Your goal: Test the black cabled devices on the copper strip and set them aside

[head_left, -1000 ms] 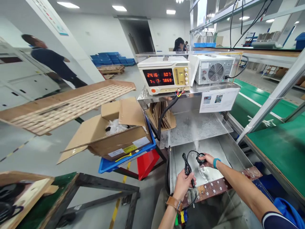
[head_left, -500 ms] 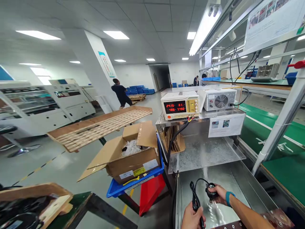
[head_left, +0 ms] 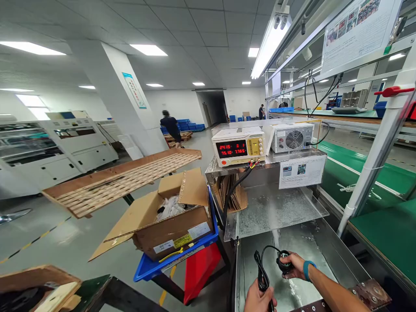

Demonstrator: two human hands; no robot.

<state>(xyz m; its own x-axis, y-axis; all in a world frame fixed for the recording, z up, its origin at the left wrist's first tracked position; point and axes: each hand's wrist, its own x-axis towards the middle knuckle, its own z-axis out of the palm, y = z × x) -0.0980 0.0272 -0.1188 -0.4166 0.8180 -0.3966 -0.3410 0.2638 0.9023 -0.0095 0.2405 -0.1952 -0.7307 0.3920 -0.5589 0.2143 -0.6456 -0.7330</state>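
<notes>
My right hand (head_left: 295,265), with a blue band at its wrist, grips a round black device (head_left: 284,261) above a metal basin (head_left: 312,242). A thin black cable (head_left: 262,268) runs from the device to a folded bundle. My left hand (head_left: 258,297) is closed around the lower part of that bundle, near the basin's front left. Shiny wet-looking patches show on the basin's floor. Behind it, a white power supply (head_left: 238,146) with red digits stands on a metal shelf. The face of the device turned from the camera is hidden.
Left of the basin, an open cardboard box (head_left: 175,234) sits in a blue tray (head_left: 143,268). A clear sheet (head_left: 276,212) juts over the basin's back. A white post (head_left: 367,173) rises at right. A person (head_left: 170,128) is far off beside a slatted wooden rack (head_left: 130,182).
The view has swung slightly right, so the surroundings sit further left. Both hands keep their holds on the device and cable. Some digits on the power supply differ. The distant person has moved.
</notes>
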